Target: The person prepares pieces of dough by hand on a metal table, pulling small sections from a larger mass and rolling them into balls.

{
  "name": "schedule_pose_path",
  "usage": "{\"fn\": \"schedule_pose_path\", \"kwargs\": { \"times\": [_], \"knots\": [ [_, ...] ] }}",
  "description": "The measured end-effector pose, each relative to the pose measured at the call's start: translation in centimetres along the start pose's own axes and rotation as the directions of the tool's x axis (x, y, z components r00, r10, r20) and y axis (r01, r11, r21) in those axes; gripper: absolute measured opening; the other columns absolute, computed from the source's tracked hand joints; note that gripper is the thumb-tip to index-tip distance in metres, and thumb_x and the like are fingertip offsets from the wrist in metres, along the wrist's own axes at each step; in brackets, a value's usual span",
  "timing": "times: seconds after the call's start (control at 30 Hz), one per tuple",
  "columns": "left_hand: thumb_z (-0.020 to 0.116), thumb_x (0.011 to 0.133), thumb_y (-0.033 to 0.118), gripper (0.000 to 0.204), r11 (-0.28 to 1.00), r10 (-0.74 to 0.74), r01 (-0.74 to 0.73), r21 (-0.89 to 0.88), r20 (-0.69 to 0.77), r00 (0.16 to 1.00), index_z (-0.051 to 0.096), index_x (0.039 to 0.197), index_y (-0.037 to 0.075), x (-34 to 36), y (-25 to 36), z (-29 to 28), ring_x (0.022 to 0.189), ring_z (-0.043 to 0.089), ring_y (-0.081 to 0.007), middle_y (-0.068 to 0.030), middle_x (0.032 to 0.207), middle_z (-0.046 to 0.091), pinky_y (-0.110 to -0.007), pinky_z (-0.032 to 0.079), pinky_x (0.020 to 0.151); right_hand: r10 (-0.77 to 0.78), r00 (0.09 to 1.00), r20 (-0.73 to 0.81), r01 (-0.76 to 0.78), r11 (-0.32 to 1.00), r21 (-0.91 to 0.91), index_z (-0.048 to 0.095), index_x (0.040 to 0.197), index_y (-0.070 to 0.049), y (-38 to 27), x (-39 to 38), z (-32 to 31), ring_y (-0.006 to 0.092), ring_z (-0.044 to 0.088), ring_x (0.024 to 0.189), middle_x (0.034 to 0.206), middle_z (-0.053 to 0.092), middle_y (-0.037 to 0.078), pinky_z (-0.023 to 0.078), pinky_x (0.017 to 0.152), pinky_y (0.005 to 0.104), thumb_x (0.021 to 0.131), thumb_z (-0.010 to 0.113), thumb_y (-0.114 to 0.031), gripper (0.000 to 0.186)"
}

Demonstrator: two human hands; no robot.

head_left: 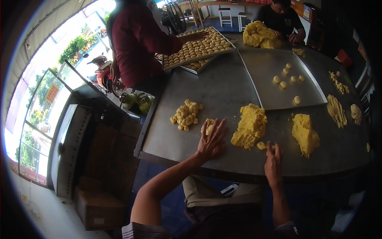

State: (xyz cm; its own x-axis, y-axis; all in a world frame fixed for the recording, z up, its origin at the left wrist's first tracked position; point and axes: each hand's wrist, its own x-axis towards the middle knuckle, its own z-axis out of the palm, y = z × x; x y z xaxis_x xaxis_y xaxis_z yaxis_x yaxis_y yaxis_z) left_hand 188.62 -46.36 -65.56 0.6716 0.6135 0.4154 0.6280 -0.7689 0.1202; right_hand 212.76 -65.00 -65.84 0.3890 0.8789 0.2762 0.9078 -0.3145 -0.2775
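My left hand [213,141] lies palm down on the metal table, fingers spread over a small lump of pale dough [208,125]. Left of it sits a heap of small dough pieces [186,114]. Between my hands is a large crumbly yellow mass [250,126], with a small yellow bit [261,145] at its near end. My right hand [273,161] rests near the front edge, fingers curled together. What they hold is mostly hidden. A second yellow mass [305,135] lies to its right.
A shallow metal tray [260,81] carries several dough balls. Full trays of balls [199,49] stand far left beside a person in a maroon top [137,44]. Another person [280,20] sits at the far side by a big dough mound [260,36]. Dough strips [336,111] lie right.
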Motion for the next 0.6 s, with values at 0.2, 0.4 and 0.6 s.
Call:
{"fn": "schedule_pose_path", "kwargs": {
  "times": [0.2, 0.4, 0.6],
  "knots": [
    [0.058, 0.087, 0.025, 0.050, 0.997, -0.033, 0.035, 0.062, -0.029, 0.999, 0.051, 0.130, 0.002, -1.7, -0.3, 1.4, 0.147, 0.025, -0.0315, -0.0162, 0.151, 0.035, -0.062, 0.010, 0.117, 0.039, 0.999, -0.006, -0.037, 0.970, 0.240, 0.066, 0.120, 0.000, 0.3, 1.3, -0.3, 0.0343, 0.055, 0.108, 0.118, 0.060, 0.016, 0.048, 0.092, 0.0427, 0.088, 0.063, 0.001, 0.032],
    [0.063, 0.085, 0.025, 0.042, 0.981, -0.150, 0.169, 0.097, -0.183, 0.972, 0.059, 0.121, 0.002, -1.1, 1.4, 0.8, 0.134, 0.038, -0.0295, -0.0152, 0.135, 0.047, -0.057, 0.022, 0.110, -0.055, 0.987, 0.151, 0.037, 0.993, 0.114, 0.068, 0.113, 0.003, 0.2, 3.4, -1.9, 0.0332, 0.054, 0.108, 0.109, 0.059, 0.018, 0.048, 0.091, 0.0400, 0.085, 0.066, 0.001, 0.029],
    [0.062, 0.087, 0.023, 0.034, 0.953, -0.289, 0.286, 0.095, 0.022, 0.957, 0.059, 0.116, 0.005, -6.6, 4.1, -2.5, 0.113, 0.049, -0.0291, -0.0124, 0.122, 0.055, -0.052, 0.031, 0.097, -0.019, 0.999, 0.048, 0.016, 0.997, 0.075, 0.048, 0.134, 0.012, 1.0, 0.2, -0.7, 0.0393, 0.049, 0.121, 0.139, 0.037, 0.032, 0.044, 0.103, 0.0406, 0.087, 0.061, 0.003, 0.050]
  ]
}}
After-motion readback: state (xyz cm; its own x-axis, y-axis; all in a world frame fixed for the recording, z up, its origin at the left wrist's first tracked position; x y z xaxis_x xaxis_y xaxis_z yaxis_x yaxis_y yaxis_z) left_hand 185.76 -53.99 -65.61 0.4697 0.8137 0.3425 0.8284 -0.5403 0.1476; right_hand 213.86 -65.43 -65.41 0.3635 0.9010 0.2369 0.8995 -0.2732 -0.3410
